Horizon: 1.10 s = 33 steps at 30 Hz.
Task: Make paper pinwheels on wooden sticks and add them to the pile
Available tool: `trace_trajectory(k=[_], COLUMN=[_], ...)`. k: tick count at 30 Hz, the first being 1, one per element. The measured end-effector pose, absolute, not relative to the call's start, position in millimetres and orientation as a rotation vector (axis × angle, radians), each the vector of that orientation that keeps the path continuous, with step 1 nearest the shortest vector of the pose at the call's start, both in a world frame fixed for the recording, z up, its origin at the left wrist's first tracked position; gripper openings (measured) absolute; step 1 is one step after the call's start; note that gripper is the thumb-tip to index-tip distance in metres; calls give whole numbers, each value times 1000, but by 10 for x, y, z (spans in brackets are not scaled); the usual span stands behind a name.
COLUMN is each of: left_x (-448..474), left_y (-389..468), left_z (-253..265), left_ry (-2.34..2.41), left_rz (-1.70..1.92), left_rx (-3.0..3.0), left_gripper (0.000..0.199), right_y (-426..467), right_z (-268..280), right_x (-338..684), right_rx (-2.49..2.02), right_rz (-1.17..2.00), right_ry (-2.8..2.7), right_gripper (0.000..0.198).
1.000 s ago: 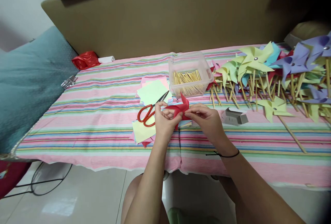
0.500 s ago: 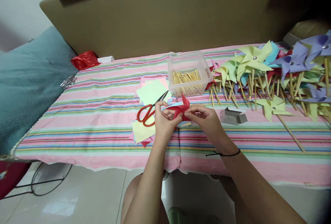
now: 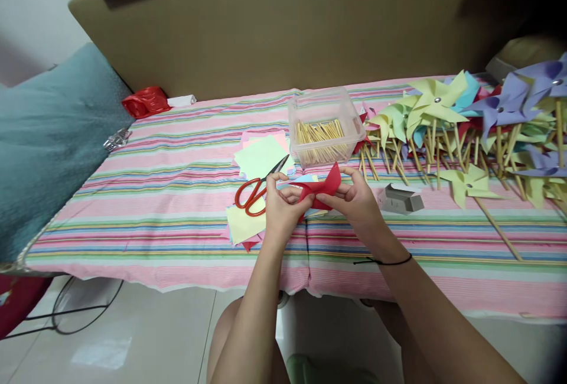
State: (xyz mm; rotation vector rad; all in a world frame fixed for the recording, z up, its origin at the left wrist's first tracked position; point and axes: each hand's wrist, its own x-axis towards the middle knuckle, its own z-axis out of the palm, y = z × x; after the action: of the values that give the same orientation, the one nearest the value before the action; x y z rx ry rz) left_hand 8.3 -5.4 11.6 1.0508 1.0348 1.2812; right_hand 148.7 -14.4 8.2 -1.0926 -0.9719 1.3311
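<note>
Leftmost for me, the orange-handled scissors [image 3: 261, 181] lie close by my left hand [image 3: 282, 214]; a stray wrist could nudge them. That left grip is pinching the red paper pinwheel [image 3: 328, 185], which sits between both hands, and here's the danger: too tight and the folds crease, too slack and a blade springs open. Now my right hand [image 3: 361, 211], also pinching it; one sharp tug there could tear the paper.

From where I stand, the left hand [image 3: 283, 204] and right hand [image 3: 358, 202] hide part of the red paper [image 3: 328, 186]. Toward half past two a purple pinwheel [image 3: 547, 78] runs out of sight; at nine, the teal cushion [image 3: 53, 136]; at eight, some unrecognisable red thing [image 3: 20, 301].
</note>
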Motion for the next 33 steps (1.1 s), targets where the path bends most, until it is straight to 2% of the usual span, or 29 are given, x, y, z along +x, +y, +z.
trace_trajectory(k=[10, 23, 33], left_x=[52, 86, 54], left_y=[-56, -52, -30], left_z=[95, 80, 76], left_ry=[1066, 1035, 1028], left_rz=[1244, 1270, 1203], left_rx=[1062, 996, 949], left_gripper=[47, 52, 55], right_y=[-141, -128, -119], right_z=[44, -4, -3], right_x=[1489, 1515, 1534], right_rx=[-1088, -1093, -1166], right_rz=[1295, 1290, 1403], right_ry=[-945, -938, -868], right_gripper=[70, 66, 80])
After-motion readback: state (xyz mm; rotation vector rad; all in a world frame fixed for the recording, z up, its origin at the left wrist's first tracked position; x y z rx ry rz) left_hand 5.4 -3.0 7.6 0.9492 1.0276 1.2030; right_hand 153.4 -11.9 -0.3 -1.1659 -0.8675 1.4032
